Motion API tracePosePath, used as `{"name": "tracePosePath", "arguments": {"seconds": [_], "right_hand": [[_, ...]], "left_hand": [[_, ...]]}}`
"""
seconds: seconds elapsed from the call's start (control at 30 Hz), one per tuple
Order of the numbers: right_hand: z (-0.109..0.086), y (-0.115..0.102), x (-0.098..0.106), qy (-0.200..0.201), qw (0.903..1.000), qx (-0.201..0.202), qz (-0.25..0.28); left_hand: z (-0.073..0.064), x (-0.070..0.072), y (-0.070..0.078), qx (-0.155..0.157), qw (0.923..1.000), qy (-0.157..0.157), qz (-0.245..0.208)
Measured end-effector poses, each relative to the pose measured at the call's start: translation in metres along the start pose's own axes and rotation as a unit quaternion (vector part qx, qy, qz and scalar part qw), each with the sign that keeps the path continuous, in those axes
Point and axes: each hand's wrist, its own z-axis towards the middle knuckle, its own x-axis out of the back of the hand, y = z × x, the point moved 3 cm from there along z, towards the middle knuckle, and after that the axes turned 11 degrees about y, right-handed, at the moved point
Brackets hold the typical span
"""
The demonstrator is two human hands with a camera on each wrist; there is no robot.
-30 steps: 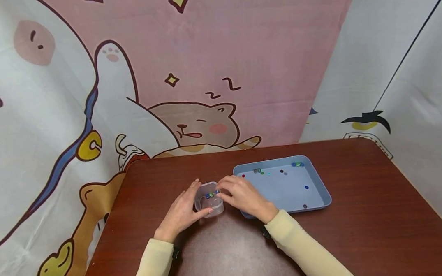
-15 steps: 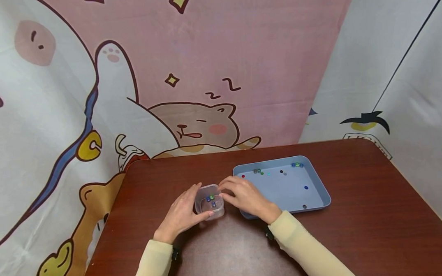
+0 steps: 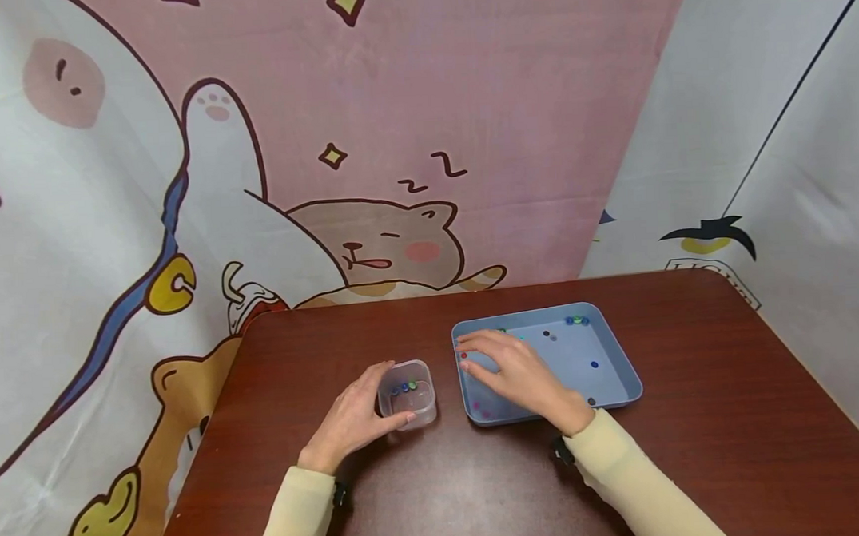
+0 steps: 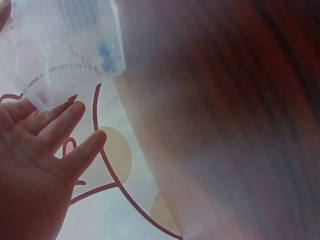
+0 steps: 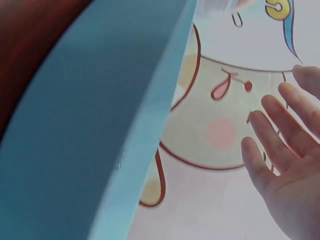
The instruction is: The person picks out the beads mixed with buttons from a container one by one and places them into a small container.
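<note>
My left hand [image 3: 350, 423] grips a small clear plastic box [image 3: 427, 414], thumb at its near rim and fingers along the far-left side. A few blue and green glass marbles [image 3: 406, 387] lie inside; in the left wrist view two blue ones [image 4: 106, 65] show through the wall. Over the left part of a light blue tray [image 3: 574, 378] hovers my right hand [image 3: 524, 376], its fingers loosely bent with nothing visible between them. A red bead-like piece [image 3: 464, 355] lies right by these fingertips. In the right wrist view the fingers [image 5: 282, 135] are spread beside the tray wall.
Several small pieces are scattered in the tray: blue and green marbles [image 3: 578, 321] at the far right, a dark blue disc [image 3: 594, 365], and pinkish pieces [image 3: 481, 410] near the front-left corner. The brown table [image 3: 701, 384] meets a cartoon-printed cloth [image 3: 538, 119] behind.
My right hand has left the box and moved right over the tray. The marble at its fingertips dropped into the box, where the marbles have rolled. The left hand stays at the box.
</note>
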Motion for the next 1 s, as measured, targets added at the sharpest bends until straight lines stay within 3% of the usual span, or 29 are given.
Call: {"name": "tracePosePath", "arguments": {"seconds": [0.2, 0.6, 0.83, 1.0], "right_hand": [[-0.002, 0.016, 0.026, 0.003, 0.9996, -0.019, -0.021], [-0.009, 0.046, 0.063, 0.004, 0.9975, -0.048, -0.052], [-0.006, 0.058, 0.071, -0.013, 0.9969, -0.036, -0.069], [-0.003, 0.067, 0.069, -0.058, 0.9947, -0.04, -0.075]], "left_hand": [[0.0, -0.001, 0.0, 0.012, 0.9998, -0.004, -0.013], [0.0, -0.002, 0.0, 0.003, 0.9999, -0.006, -0.009], [-0.001, -0.002, 0.001, 0.011, 0.9999, -0.007, -0.006], [0.0, -0.003, 0.002, 0.009, 0.9999, -0.01, -0.005]]}}
